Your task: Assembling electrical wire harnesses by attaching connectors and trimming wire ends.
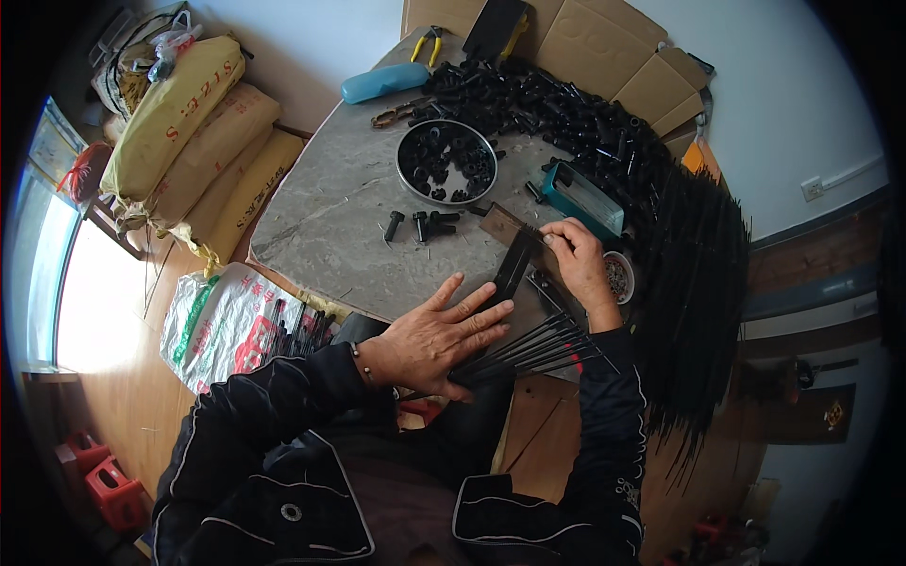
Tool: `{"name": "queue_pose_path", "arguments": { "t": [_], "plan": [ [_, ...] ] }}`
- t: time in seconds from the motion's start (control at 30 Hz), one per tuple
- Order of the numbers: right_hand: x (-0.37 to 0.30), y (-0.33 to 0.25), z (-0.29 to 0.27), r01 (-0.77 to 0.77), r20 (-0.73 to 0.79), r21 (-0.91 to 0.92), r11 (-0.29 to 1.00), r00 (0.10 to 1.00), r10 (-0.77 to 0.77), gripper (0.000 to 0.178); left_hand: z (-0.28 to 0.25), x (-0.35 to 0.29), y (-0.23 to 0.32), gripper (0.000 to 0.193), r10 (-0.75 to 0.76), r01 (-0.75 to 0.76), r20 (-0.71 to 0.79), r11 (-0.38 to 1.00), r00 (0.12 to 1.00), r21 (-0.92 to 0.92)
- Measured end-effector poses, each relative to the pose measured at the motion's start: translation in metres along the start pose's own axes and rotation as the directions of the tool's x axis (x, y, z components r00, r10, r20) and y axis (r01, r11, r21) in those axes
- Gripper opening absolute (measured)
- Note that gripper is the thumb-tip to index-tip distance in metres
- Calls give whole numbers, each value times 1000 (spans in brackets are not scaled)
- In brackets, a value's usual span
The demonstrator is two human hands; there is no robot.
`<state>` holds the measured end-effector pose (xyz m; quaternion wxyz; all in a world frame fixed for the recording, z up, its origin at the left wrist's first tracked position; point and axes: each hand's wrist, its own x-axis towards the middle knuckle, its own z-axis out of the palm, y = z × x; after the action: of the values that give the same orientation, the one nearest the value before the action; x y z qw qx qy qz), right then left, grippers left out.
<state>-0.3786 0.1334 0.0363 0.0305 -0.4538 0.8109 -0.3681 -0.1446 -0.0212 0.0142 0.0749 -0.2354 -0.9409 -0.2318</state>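
My left hand (429, 341) lies flat with its fingers spread. Its fingertips touch a black flat bar (511, 274) near the table's front edge. Several thin black rods (528, 345) fan out beside and beneath that hand, over my lap. My right hand (579, 267) is closed in a pinch at the edge of a brown block (507, 229); whatever lies between thumb and forefinger is too small to make out. By its wrist stands a small bowl of little metal pieces (618, 274). A teal open box (583, 201) sits just beyond the right hand.
A round metal bowl (404, 168) holds black parts; black bolt-like pieces (420, 226) lie before it. Black parts (538, 106) heap along the back, and long black rods (694, 283) stack at the right. Yellow-handled pliers (434, 45) and a blue case (384, 83) lie far left.
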Motion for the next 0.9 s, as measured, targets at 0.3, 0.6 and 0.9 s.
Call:
{"name": "queue_pose_path", "arguments": {
  "t": [0.3, 0.6, 0.9],
  "plan": [
    [-1, 2, 1, 20, -22, -18, 1000, 1000, -21, 10, -2, -1, 1, 101, -12, 11, 34, 1000, 999, 26],
    [2, -8, 7, -118, -94, -74, 990, 989, 111, 10, -2, 1, 3, 101, -29, 26, 59, 998, 998, 51],
    [0, 0, -2, -23, -12, -55, 998, 1000, 22, 13, -4, 0, 1, 100, -25, 23, 40, 998, 999, 51]
  ]
}}
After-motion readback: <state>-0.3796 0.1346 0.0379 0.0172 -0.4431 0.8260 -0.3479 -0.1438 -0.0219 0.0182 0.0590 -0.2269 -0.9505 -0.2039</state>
